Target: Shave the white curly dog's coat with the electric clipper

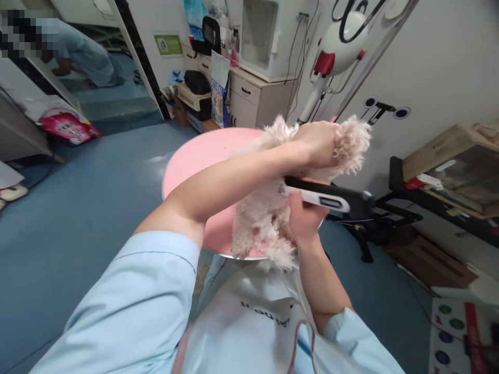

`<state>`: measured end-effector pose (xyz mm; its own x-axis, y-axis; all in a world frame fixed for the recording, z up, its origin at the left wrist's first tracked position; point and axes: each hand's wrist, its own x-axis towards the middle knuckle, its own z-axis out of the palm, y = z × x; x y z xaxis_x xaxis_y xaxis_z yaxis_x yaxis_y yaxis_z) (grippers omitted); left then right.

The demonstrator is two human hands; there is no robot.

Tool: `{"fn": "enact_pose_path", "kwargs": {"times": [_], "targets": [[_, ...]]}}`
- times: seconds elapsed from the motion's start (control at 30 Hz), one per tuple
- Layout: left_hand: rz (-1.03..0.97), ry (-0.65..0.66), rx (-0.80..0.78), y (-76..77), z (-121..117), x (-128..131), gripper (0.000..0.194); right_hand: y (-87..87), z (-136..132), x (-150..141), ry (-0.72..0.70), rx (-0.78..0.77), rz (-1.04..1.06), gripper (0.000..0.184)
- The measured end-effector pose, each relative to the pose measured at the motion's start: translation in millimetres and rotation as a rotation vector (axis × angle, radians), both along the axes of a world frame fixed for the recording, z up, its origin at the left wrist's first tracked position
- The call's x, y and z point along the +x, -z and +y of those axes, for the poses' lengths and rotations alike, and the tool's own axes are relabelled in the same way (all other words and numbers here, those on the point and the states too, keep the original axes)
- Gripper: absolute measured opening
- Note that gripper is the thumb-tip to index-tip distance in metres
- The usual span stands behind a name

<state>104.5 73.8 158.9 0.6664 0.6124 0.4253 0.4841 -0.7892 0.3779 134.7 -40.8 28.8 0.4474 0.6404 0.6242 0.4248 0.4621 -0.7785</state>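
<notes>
Pink table [191, 161] below both hands, and there's the fluffy dog [259, 205] on it! Left hand [316, 143] closed on its fur, right hand [306, 218] gripping clippers [317, 197] at its coat. Looks like trimming underway; the next pass calls for a steady hold.

The left fingers [326, 139] clasp a fluffy pale dog [260, 205] on a round pink desk [195, 166]. Below them, the right fingers [297, 206] grip a black-and-white clipper [329, 198] against the dog. Beyond the fingers stands a white, windowed cabinet [260, 39]; leftward, a person [88, 59] bends low.
</notes>
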Motion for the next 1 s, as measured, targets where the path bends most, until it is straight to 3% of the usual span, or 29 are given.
{"fn": "enact_pose_path", "kwargs": {"times": [0.13, 0.2, 0.27, 0.33, 0.4, 0.47, 0.53, 0.63, 0.73, 0.8, 0.87, 0.93, 1.0], "targets": [[0.025, 0.003, -0.024, 1.8, 3, 2, 0.048, 7.6, 5, -14, -0.280, -0.294, -0.122, 0.016], [0.041, 0.010, -0.027, 1.9, 3, 2, 0.048, 13.5, -4, -14, -0.396, -0.319, -0.208, 0.013], [0.051, 0.022, -0.023, 0.9, 1, 0, 0.048, 16.0, -11, -7, -0.326, -0.158, -0.231, 0.015], [0.057, 0.027, -0.028, -0.8, 0, -2, 0.048, 14.4, -12, 2, -0.111, 0.091, -0.169, 0.024], [0.060, 0.021, -0.044, -1.9, 0, -4, 0.046, 11.8, -6, 7, 0.035, 0.180, -0.121, 0.028], [0.066, 0.015, -0.062, -0.6, -1, -5, 0.044, 11.3, 3, 4, 0.004, 0.093, -0.140, 0.025], [0.072, 0.014, -0.065, 3.1, -1, -4, 0.043, 13.7, 7, -2, -0.115, -0.006, -0.199, 0.024], [0.063, 0.032, -0.059, 8.6, -4, -3, 0.040, 19.9, 1, -3, -0.226, -0.038, -0.264, 0.026], [-0.027, 0.232, -0.095, 9.0, -1, -19, 0.031, 28.7, -20, 17, -0.194, 0.004, -0.221, 0.027], [-0.202, 0.371, -0.176, 11.9, 9, -44, 0.030, 38.6, -43, 36, -0.199, 0.049, -0.113, 0.032], [-0.480, 0.279, -0.261, 25.8, 24, -77, 0.026, 52.6, -72, 51, -0.306, -0.028, 0.000, 0.035], [-0.694, -0.016, -0.259, 55.0, 31, -107, 0.020, 69.2, -103, 59, -0.412, -0.137, 0.082, 0.036], [-0.616, -0.154, -0.336, 94.9, 20, -126, 0.013, 84.3, -129, 60, -0.371, -0.255, 0.215, 0.038]]}}
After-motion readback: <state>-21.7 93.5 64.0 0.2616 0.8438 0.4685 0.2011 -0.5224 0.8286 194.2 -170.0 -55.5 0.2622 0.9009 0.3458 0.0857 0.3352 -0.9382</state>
